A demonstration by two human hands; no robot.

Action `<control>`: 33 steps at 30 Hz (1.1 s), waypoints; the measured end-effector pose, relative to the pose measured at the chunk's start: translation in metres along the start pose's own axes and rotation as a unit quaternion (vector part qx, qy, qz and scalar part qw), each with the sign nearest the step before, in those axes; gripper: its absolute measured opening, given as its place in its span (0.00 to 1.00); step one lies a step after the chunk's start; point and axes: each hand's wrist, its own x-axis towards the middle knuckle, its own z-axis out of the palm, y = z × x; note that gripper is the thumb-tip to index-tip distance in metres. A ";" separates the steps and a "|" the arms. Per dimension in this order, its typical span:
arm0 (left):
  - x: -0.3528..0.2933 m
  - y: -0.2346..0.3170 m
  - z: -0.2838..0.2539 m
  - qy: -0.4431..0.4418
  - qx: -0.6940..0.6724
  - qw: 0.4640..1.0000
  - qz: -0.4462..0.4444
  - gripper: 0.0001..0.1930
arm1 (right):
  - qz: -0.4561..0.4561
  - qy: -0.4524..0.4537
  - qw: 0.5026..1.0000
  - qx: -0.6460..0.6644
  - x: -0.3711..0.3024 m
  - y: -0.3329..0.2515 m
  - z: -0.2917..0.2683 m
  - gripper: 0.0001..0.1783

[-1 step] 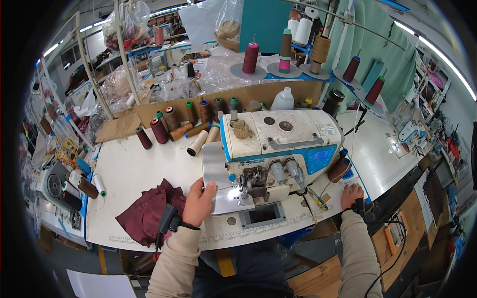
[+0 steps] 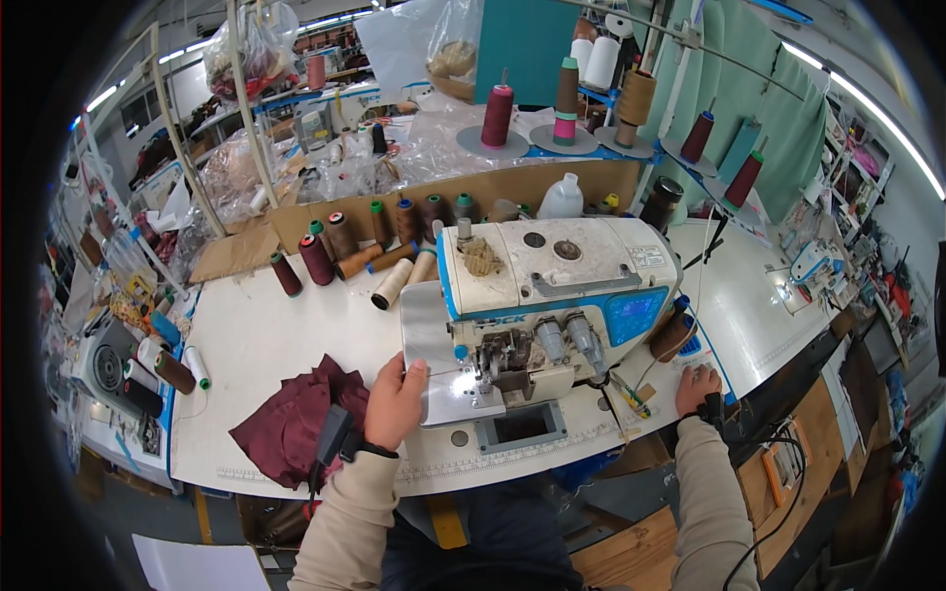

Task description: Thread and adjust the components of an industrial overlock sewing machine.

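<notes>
A white-and-blue overlock sewing machine (image 2: 601, 256) stands on the white table (image 2: 236, 335). My left hand (image 2: 396, 404) is at its grey metal side plate (image 2: 426, 335); the thumb lies on the plate and the fingers curl at its left edge. Left of that hand lies a crumpled piece of maroon fabric (image 2: 291, 424), partly covered by the black device on my wrist. My right hand (image 2: 698, 390) rests palm down on the table right of the machine, fingers spread and holding nothing. Close to it are tweezers (image 2: 631, 396) and a brown thread cone (image 2: 673, 335).
Several thread spools (image 2: 315, 259) stand and lie behind the fabric, before a cardboard strip (image 2: 345, 205). A white bottle (image 2: 562, 197) is behind the machine. Thread cones (image 2: 498, 116) sit on a raised rack. At the left is another machine (image 2: 108, 369).
</notes>
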 end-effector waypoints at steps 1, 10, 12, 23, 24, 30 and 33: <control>-0.002 0.003 -0.001 0.002 0.001 1.000 0.001 0.18 | 0.000 0.001 1.000 0.002 0.000 -0.001 0.000 0.28; -0.019 0.045 -0.007 0.053 0.459 0.886 0.046 0.19 | 0.022 0.003 0.987 0.159 0.024 0.052 0.036 0.25; -0.025 0.038 -0.013 0.042 0.473 0.874 0.101 0.18 | 0.080 0.033 0.867 0.490 0.014 0.042 0.027 0.23; -0.035 0.037 -0.033 0.014 0.268 0.962 0.054 0.14 | -0.247 0.030 0.896 0.368 -0.097 -0.062 -0.079 0.10; -0.036 0.036 -0.033 0.015 0.267 0.962 0.054 0.14 | -0.318 0.074 0.896 0.302 -0.096 -0.066 -0.075 0.11; -0.045 0.044 -0.038 -0.060 0.255 0.964 0.051 0.08 | -0.269 -0.047 0.939 0.212 -0.095 -0.061 -0.043 0.11; -0.047 0.044 -0.041 -0.062 0.258 0.963 0.043 0.07 | -0.258 -0.023 0.947 0.192 -0.096 -0.066 -0.043 0.11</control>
